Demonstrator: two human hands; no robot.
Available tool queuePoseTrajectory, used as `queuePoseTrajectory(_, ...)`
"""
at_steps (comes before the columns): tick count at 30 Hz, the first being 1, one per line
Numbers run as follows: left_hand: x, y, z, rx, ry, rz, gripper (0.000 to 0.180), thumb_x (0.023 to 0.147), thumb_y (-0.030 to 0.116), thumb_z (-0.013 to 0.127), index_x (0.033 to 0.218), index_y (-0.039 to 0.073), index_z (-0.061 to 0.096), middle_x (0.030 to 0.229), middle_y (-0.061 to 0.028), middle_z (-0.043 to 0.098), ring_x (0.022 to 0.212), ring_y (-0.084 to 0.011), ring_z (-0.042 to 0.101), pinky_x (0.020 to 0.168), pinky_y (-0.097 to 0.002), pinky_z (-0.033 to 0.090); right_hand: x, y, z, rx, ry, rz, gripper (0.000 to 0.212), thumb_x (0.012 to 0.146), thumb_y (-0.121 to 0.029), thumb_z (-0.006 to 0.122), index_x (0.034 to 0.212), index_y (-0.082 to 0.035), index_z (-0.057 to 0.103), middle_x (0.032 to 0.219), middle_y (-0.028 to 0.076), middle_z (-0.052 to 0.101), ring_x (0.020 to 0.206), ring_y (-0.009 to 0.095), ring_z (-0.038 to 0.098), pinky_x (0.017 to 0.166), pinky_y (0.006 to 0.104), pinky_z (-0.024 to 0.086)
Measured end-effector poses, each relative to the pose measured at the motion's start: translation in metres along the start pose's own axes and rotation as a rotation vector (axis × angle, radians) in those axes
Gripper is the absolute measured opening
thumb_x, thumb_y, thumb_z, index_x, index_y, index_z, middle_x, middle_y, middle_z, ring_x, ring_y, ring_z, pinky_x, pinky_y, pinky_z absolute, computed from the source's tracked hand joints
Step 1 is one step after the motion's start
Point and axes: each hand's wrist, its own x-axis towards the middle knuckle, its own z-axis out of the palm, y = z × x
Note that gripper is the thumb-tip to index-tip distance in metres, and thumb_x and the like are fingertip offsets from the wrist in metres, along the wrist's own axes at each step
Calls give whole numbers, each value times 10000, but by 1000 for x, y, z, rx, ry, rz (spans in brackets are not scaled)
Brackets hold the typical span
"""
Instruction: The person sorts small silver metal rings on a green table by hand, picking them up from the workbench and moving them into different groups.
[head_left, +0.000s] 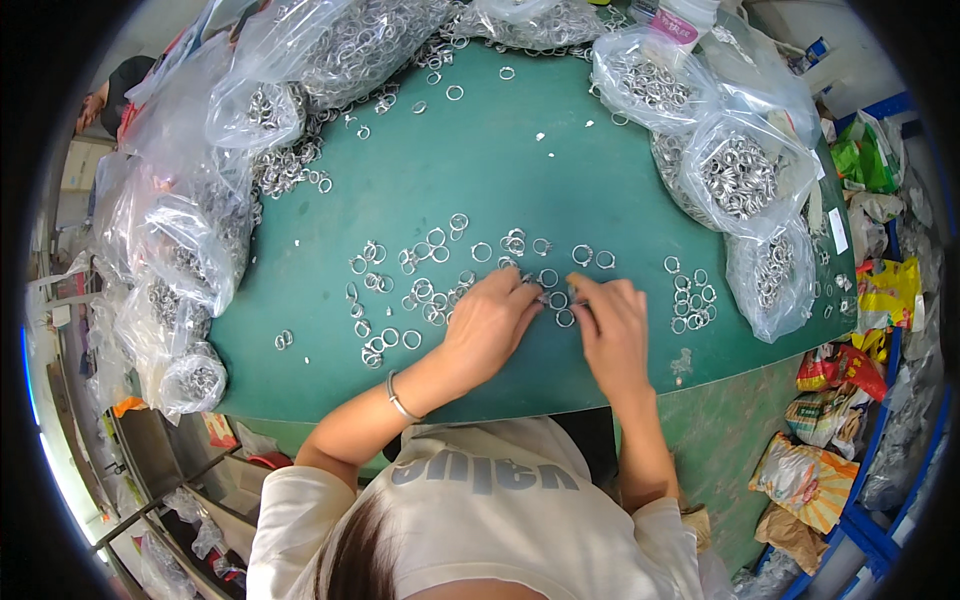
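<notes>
Metal rings lie loose on a green table (480, 150). My left hand (490, 322) rests low over several of them, fingers curled down. What its fingertips hold, if anything, is hidden. Close by on the right, my right hand (613, 335) has its thumb and forefinger bent around a silver ring (557, 300). Another ring (565, 318) lies beside the right thumb. A scattered group of rings (424, 290) spreads left of my left hand. Farther right sits a small separate cluster of rings (693, 302).
Clear plastic bags of rings line the table, including one bag (740, 175) at right and another (190, 270) at left. Loose rings (285, 170) are heaped by the left bags. A white tub (682, 22) stands at the back. Colourful sacks (800, 480) fill the right side.
</notes>
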Motion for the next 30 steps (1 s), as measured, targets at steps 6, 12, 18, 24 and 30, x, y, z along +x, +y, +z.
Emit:
queuePoseTrajectory(6,-6,-7,-31,-278,-82,-278,98,856,31,592,922,-34,624,807,-157,574,655,-344,565,596,-392,450,0,0,-14,-130,160,98,433,735,17,671,1157,-25,586,1003,97,627,915,267,540,790,364,390)
queuePoseTrajectory(12,-28,-29,-50,64,35,-320,94,885,68,549,916,3,610,845,-163,599,715,-384,587,604,-444,461,-2,-21,7,-65,-75,38,489,740,-33,697,1206,-37,552,1047,98,606,962,279,521,813,385,383)
queuePoseTrajectory(18,-27,-27,-52,17,129,-306,129,856,27,591,978,24,634,812,-174,587,673,-328,581,596,-393,456,9,-24,12,-22,57,54,439,758,-13,677,1181,-41,564,983,74,619,900,257,533,770,381,381)
queuePoseTrajectory(24,2,-11,-24,27,73,-23,160,804,29,651,962,19,630,820,-124,563,687,-304,568,599,-377,464,14,-17,23,-158,76,27,380,766,17,657,1134,-41,588,830,69,578,825,248,523,720,374,368)
queuePoseTrajectory(30,14,-20,-12,-360,86,-77,80,840,48,630,896,-1,601,814,-86,549,657,-220,543,549,-345,436,15,-21,8,-83,99,130,390,769,5,665,1148,-35,582,884,74,606,867,257,537,757,367,385)
